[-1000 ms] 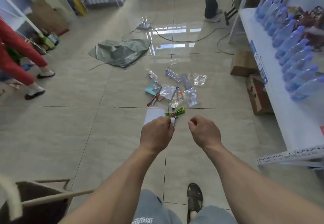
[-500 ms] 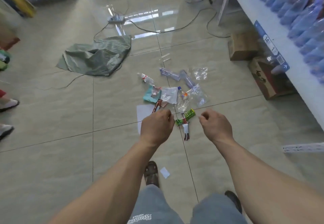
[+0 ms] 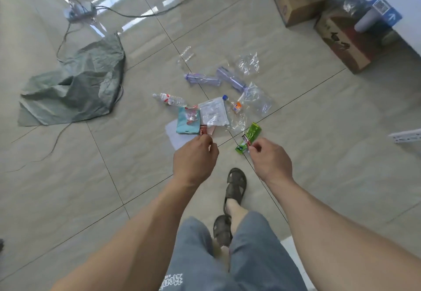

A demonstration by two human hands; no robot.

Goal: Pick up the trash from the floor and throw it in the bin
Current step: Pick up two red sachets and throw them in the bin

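Over the floor trash (image 3: 214, 112) | right hand (image 3: 272, 159) — fingers pinch green wrapper (image 3: 249, 136) | left hand (image 3: 193, 159) — fingers curled, grip unclear

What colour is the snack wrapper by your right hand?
Bright green crinkled snack wrapper, seen in the head view.

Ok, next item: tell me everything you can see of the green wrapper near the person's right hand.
The green wrapper is a long, narrow glossy packet, bright green with dark print too blurred to read. It lies slanted, its upper end toward the clear plastic litter and its lower end toward the person. A small red-and-white wrapper lies across its middle. The fingertips of the right hand meet at its lower end beside that red piece; whether they pinch the green wrapper or only the red one cannot be told. It looks flattened.
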